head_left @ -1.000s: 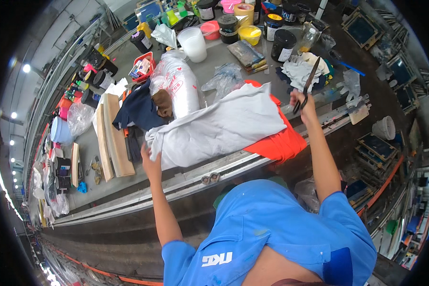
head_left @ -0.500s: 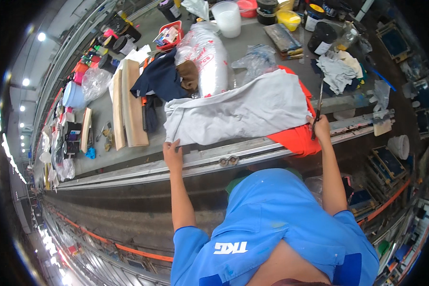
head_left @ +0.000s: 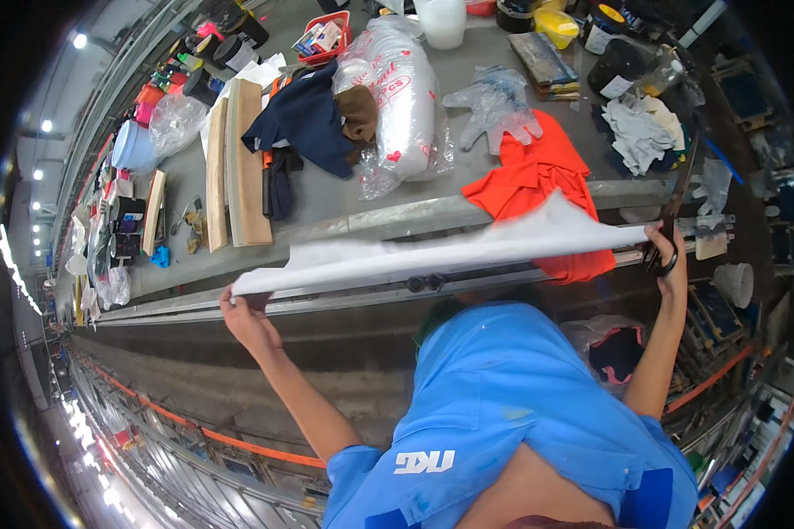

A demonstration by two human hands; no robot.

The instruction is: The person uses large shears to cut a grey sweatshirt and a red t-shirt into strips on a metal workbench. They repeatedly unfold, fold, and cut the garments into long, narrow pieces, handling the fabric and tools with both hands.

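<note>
While both hands were engaged, the white cloth (head_left: 415, 260) was stretched between them at the front edge of the counter (head_left: 318, 198), passing across the orange-red cloth (head_left: 538, 176). The left hand (head_left: 254, 324) pinched its left end; the right hand (head_left: 670, 260) gripped its right end together with the dark scissors (head_left: 677, 198). Neither hand was nearer. The long axis ran left to right, roughly parallel to the counter's front edge.
</note>
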